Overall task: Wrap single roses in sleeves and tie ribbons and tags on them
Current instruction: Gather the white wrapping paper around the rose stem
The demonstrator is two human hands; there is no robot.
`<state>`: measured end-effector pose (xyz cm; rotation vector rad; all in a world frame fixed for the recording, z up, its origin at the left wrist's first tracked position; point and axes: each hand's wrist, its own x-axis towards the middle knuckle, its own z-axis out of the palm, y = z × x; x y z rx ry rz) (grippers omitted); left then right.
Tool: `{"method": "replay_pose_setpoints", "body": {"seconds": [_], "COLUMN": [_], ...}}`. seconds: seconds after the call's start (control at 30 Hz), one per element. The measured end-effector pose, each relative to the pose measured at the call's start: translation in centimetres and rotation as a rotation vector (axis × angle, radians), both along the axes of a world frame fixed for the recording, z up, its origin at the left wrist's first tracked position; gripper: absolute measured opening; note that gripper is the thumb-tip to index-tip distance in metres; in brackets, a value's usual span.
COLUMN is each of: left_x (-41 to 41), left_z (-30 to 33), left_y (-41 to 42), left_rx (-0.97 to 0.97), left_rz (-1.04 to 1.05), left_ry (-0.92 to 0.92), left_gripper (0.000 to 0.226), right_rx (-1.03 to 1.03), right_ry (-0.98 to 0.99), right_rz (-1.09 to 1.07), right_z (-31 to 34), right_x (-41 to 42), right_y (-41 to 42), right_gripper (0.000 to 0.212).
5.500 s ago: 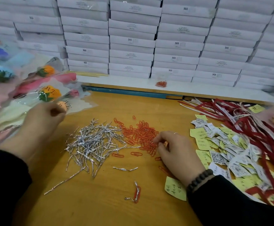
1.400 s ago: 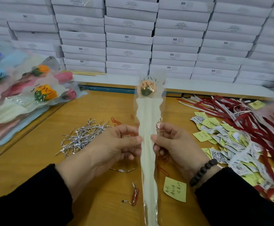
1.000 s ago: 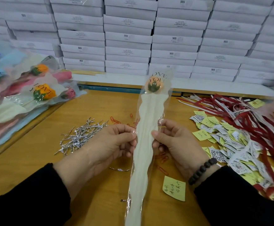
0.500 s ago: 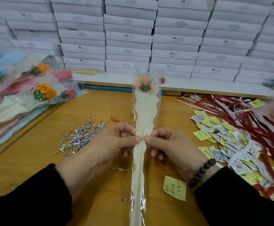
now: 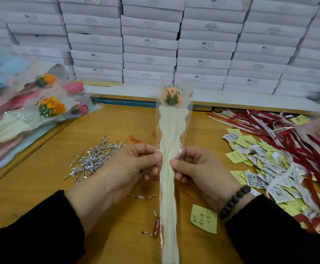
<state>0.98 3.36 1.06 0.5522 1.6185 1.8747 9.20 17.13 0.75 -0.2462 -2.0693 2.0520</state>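
A peach rose (image 5: 172, 97) sits at the top of a long clear-and-cream sleeve (image 5: 171, 128) printed "LOVE YOU", held upright over the wooden table (image 5: 41, 187). My left hand (image 5: 130, 164) pinches the sleeve's left edge at mid-height. My right hand (image 5: 197, 168) pinches its right edge at the same height, so the sleeve is gathered narrow between my thumbs. Silver twist ties (image 5: 94, 159) lie in a heap left of my left hand. Red ribbons (image 5: 298, 141) and paper tags (image 5: 266, 168) cover the table's right side.
Wrapped roses (image 5: 48, 107) are piled at the left. Stacked white boxes (image 5: 155, 44) form a wall behind the table. Red paper clips (image 5: 134, 139) lie behind my hands. A yellow note (image 5: 204, 221) and a loose tie with a clip (image 5: 155, 225) lie near me.
My left hand took a sleeved rose from the left pile and both hands brought it upright to the middle. The sleeve swayed right, then back, and is now squeezed narrower between my thumbs.
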Motion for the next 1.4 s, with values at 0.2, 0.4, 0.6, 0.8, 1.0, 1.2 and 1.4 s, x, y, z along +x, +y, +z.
{"method": "replay_pose_setpoints", "body": {"seconds": [0.2,0.4,0.6,0.8,1.0,1.2,1.4], "left_x": [0.17,0.33,0.56,0.8,0.88,0.91,0.89], "left_z": [0.03,0.2,0.25,0.35,0.42,0.4,0.51], "left_y": [0.07,0.19,0.27,0.34,0.54,0.57,0.42], "left_rx": [0.03,0.044,-0.063,0.007,0.11,0.105,0.054], "left_rz": [-0.022,0.021,0.069,0.06,0.118,0.11,0.076], "left_ry": [-0.035,0.001,0.256,0.15,-0.015,-0.002,0.025], "left_gripper": [0.01,0.012,0.013,0.01,0.01,0.009,0.017], "right_rx": [0.014,-0.016,-0.118,-0.04,-0.043,-0.031,-0.034], "right_ry": [0.015,-0.01,-0.052,-0.001,0.055,0.071,0.075], "right_rz": [0.007,0.017,0.046,0.007,-0.04,-0.06,-0.056], "right_z": [0.0,0.14,0.27,0.32,0.04,-0.1,-0.13], "right_x": [0.02,0.08,0.11,0.19,-0.01,-0.05,-0.09], "right_y": [-0.18,-0.17,-0.33,-0.32,-0.28,-0.34,-0.12], "right_gripper": [0.01,0.015,0.01,0.012,0.012,0.012,0.01]}}
